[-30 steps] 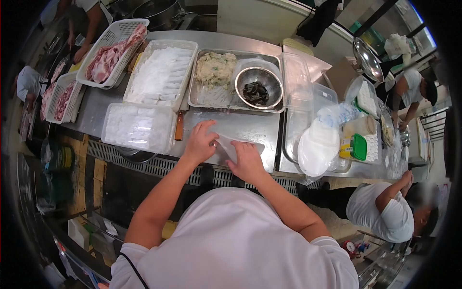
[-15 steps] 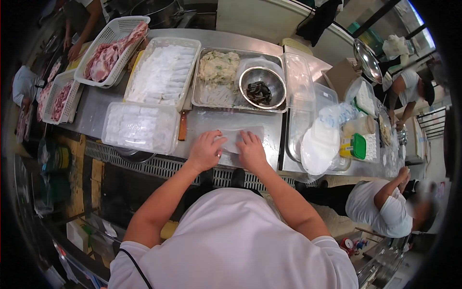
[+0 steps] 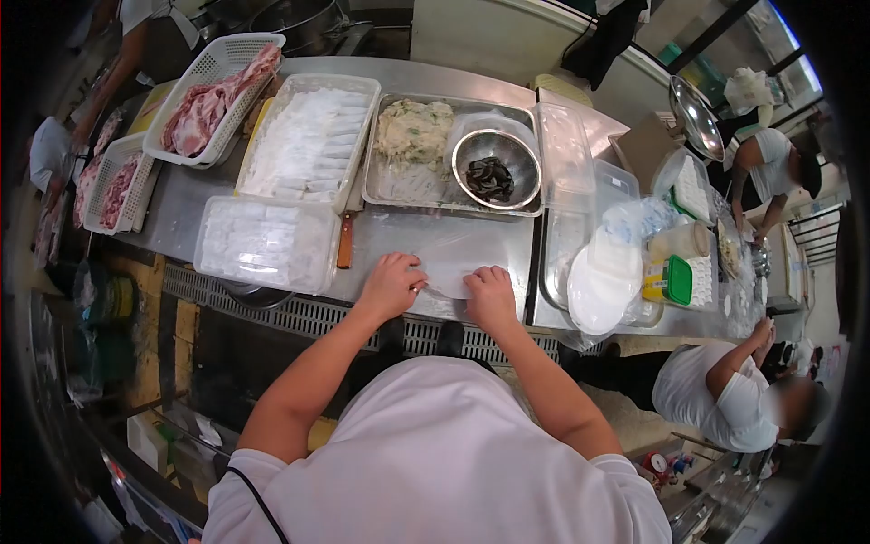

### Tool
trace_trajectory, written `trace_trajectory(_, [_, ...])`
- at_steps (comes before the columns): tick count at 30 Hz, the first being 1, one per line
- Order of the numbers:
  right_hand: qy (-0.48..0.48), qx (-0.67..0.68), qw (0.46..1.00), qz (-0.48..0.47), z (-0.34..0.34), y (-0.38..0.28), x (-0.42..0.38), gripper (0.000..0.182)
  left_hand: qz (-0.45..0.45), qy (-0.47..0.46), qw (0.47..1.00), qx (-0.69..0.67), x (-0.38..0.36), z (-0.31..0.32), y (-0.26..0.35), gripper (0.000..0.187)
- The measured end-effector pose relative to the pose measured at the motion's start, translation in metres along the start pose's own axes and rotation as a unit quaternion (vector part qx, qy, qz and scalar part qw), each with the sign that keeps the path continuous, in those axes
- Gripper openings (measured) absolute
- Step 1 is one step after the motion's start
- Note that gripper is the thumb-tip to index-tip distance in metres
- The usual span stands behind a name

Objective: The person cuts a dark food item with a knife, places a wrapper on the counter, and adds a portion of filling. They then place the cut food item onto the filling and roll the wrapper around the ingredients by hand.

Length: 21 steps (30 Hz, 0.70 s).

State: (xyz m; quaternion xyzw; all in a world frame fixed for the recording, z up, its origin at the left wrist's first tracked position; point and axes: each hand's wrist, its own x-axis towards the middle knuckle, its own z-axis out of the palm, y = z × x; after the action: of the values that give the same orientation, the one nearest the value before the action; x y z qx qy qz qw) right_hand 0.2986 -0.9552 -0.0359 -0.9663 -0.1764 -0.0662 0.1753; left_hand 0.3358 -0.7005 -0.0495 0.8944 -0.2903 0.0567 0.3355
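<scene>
A thin translucent whitish sheet (image 3: 446,275) lies on the steel table in front of me. My left hand (image 3: 392,285) is at its left edge, fingers curled and pinching there. At the right edge my right hand (image 3: 492,297) has its fingers bent down and closed on the sheet. Beyond the hands stands a steel tray (image 3: 385,189) with a pale, green-flecked filling (image 3: 414,130) and a metal bowl (image 3: 536,172) of dark strips (image 3: 489,179). A knife's wooden handle (image 3: 345,240) rests left of my left hand, its blade hidden.
Left are a plastic box of white rolls (image 3: 308,145), a lidded box (image 3: 265,245) and baskets of raw meat (image 3: 201,118). On the right sit white oval lids (image 3: 605,276) and a green-lidded tub (image 3: 676,279). Other people stand at right (image 3: 711,390) and far left.
My hands have moved apart, from lying with fingers spread on the sheet to its left and right edges, with the fingers more curled. The sheet shows more between them.
</scene>
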Motion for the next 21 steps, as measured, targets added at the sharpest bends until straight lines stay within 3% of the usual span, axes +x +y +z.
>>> trace_trajectory(5, [0.024, 0.020, 1.000, 0.001, -0.006, 0.000, 0.000, 0.025, -0.009, 0.014, 0.999, 0.029, 0.004, -0.005, 0.006, 0.027])
trace_trajectory(11, [0.020, 0.029, 0.999, -0.011, 0.002, 0.010, -0.003, 0.027, -0.044, -0.001, 0.998, -0.051, 0.013, -0.021, 0.004, 0.037])
trace_trajectory(14, [0.024, 0.038, 0.999, -0.011, -0.001, 0.007, 0.000, 0.027, -0.041, 0.133, 0.990, -0.037, 0.044, -0.066, -0.011, 0.032])
trace_trajectory(15, [0.027, 0.040, 0.999, -0.011, -0.002, 0.005, 0.001, 0.027, -0.107, 0.169, 0.978, -0.059, 0.059, -0.086, -0.017, 0.029])
trace_trajectory(16, [0.027, 0.042, 0.999, -0.011, -0.001, 0.005, 0.001, 0.027, -0.171, 0.204, 0.960, -0.082, 0.076, -0.104, -0.028, 0.026])
trace_trajectory(18, [0.028, 0.043, 0.999, -0.006, 0.001, 0.005, 0.002, 0.026, -0.187, 0.219, 0.957, 0.026, 0.104, -0.140, -0.078, 0.026])
trace_trajectory(21, [0.031, 0.033, 0.999, 0.007, -0.002, 0.000, 0.006, 0.026, -0.238, 0.165, 0.943, 0.162, 0.122, -0.167, -0.158, 0.027])
